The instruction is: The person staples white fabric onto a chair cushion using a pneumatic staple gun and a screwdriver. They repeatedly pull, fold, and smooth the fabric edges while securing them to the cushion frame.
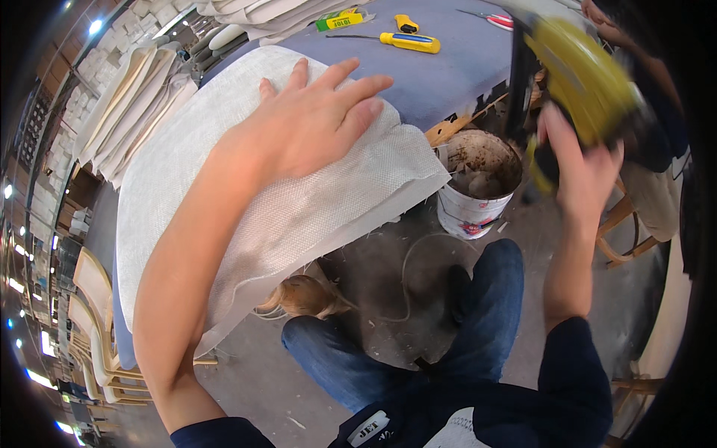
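My left hand (317, 123) lies flat with spread fingers on a cushion panel (172, 194) wrapped in off-white woven fabric. Loose fabric (396, 172) with a frayed raw edge hangs off the panel's right and near side. The panel rests on a blue-covered bench (467, 45). Up at the right, my right hand (586, 168) grips a yellow and black staple gun (579, 78), smeared by motion. The gun is held in the air, apart from the fabric.
On the bench lie a yellow-handled screwdriver (411, 42), a small yellow-black tool (405, 24), a green-yellow packet (340, 19) and a red-handled tool (500, 21). A dirty white bucket (478, 201) stands right of the bench. Another person (653, 82) is at far right. Chair frames (93, 336) stand left.
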The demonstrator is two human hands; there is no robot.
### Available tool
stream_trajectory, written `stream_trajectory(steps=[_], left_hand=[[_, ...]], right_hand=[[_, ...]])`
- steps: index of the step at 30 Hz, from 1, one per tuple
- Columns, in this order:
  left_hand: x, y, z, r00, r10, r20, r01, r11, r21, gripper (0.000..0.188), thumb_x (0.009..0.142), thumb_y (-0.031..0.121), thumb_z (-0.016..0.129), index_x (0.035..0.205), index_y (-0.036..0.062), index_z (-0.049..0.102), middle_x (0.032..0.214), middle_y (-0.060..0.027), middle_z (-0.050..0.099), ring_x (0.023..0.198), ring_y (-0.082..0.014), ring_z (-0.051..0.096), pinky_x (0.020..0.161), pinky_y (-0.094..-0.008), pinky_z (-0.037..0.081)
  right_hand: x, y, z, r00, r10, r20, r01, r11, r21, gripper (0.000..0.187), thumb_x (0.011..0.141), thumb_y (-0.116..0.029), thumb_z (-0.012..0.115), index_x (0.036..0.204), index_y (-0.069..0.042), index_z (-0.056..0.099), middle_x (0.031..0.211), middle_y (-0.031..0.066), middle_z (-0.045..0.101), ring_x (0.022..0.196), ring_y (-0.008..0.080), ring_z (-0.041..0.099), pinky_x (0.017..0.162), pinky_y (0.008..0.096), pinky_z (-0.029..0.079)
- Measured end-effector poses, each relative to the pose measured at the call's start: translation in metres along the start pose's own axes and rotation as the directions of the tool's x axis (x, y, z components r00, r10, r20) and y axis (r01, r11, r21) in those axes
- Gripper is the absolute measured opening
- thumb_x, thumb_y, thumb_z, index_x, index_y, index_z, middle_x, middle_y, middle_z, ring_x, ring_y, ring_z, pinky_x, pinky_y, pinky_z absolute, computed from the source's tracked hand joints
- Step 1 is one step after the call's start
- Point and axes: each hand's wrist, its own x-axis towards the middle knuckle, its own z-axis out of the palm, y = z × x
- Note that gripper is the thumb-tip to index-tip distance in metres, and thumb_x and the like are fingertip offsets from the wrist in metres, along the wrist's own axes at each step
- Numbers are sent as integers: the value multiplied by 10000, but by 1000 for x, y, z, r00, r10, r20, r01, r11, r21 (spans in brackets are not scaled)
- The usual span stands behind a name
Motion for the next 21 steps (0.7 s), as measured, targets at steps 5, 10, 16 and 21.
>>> stream_trajectory(steps=[5, 10, 16, 21], left_hand=[[-14, 12, 4, 994, 84, -74, -70, 982, 174, 507, 1075, 415, 470, 1564, 297, 414, 1631, -142, 371, 1453, -556, 347, 1125, -790, 305], [-13, 22, 15, 983, 98, -154, -59, 969, 238, 574, 1019, 295, 617, 1555, 289, 412, 1581, -146, 419, 1425, -553, 391, 1080, -773, 382], [-19, 31, 25, 967, 88, -240, -11, 952, 305, 610, 991, 246, 657, 1550, 253, 416, 1548, -159, 448, 1397, -534, 431, 1068, -734, 416], [-9, 9, 7, 968, 212, -134, -205, 977, 60, 554, 1060, 382, 515, 1578, 209, 422, 1581, -163, 439, 1431, -436, 444, 1146, -590, 408]], right_hand=[[-74, -33, -14, 828, 378, 415, -533, 760, 372, 412, 855, -17, 764, 1249, 13, 647, 1089, 83, 726, 859, 134, 666, 750, 288, 542], [-108, -17, 32, 854, 246, 458, -477, 722, 502, 353, 925, 63, 694, 1270, 34, 622, 1027, 89, 722, 880, 174, 717, 764, 318, 589], [-124, -10, 52, 845, 360, 396, -529, 672, 518, 251, 941, 61, 671, 1190, 40, 655, 964, 87, 721, 841, 150, 716, 728, 295, 581], [-123, 4, 61, 884, 319, 342, -456, 750, 479, 183, 914, 42, 702, 1097, 38, 697, 892, 72, 721, 812, 128, 703, 726, 283, 567]])
